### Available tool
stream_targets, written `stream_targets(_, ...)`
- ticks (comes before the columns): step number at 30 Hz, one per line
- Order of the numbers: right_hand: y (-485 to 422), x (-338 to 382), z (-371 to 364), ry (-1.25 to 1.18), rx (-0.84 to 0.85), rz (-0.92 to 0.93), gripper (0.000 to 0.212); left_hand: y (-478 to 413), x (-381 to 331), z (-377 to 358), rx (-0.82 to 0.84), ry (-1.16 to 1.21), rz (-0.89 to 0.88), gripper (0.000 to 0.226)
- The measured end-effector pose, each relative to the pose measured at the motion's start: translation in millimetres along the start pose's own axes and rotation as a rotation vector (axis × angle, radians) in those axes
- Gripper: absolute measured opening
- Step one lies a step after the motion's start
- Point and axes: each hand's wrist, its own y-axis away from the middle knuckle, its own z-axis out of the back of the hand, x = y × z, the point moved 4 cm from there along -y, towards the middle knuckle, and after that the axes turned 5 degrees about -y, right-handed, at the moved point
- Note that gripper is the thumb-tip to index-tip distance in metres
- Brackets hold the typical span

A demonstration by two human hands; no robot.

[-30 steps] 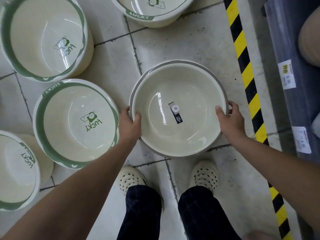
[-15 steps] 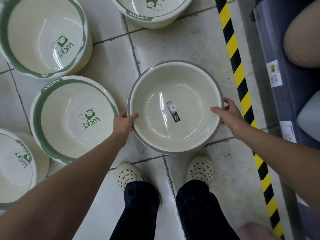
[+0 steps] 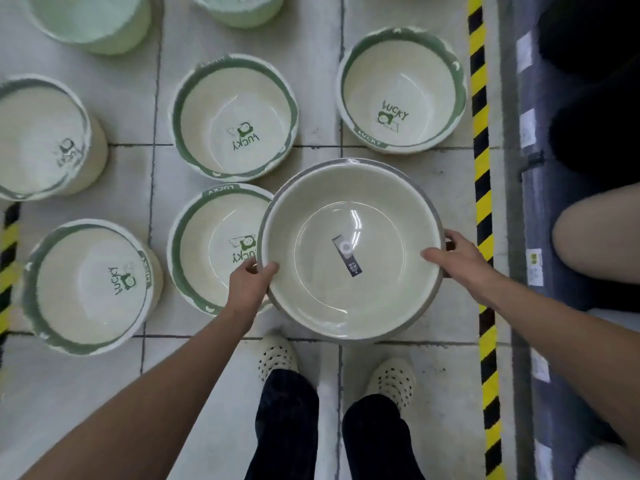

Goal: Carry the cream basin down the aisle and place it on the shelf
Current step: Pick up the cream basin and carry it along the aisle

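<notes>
The cream basin (image 3: 349,216) has a grey rim and a dark label stuck on its bottom. It is held level above the tiled floor, in front of my feet. My left hand (image 3: 251,284) grips its left rim, thumb inside the bowl. My right hand (image 3: 462,263) grips the right rim, thumb over the edge and fingers underneath. The basin overlaps a green-rimmed basin on the floor. The shelf (image 3: 568,237) runs along the right edge, dark, with price tags on its front.
Several cream basins with green rims and "LUCKY" print stand on the floor, one (image 3: 214,251) right under the held basin's left side, another (image 3: 401,90) ahead. A yellow-black tape stripe (image 3: 481,188) runs along the floor beside the shelf. A beige item (image 3: 599,233) lies on the shelf.
The basin has risen off the floor in both hands. The view has pulled back and up, showing more green-rimmed basins ahead and to the left.
</notes>
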Motion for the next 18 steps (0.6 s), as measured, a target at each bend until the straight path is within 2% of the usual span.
stream_targets(4,5.7,67.9,-46.7,0.088,0.101,0.041,0.054,9.8,-11.6,61.0,-0.081,0.059,-0.009,0.01)
stream_targets(8,13.0,108.9,-112.8,0.165,0.176,0.08,0.052,13.3,3.0,125.2,-0.172,0.145,0.065,0.005)
stream_targets(12,23.2,128.7,-180.2,0.232,0.239,0.092,0.057,14.9,30.3,182.9,-0.228,0.222,0.127,0.004)
stream_targets(16,29.2,128.6,-232.1,0.246,0.257,0.083,0.049,5.9,57.9,221.5,-0.212,0.302,0.194,0.011)
stream_targets(18,23.5,124.0,-251.9,0.244,0.242,0.077,0.062,-4.0,70.9,233.9,-0.197,0.326,0.207,0.014)
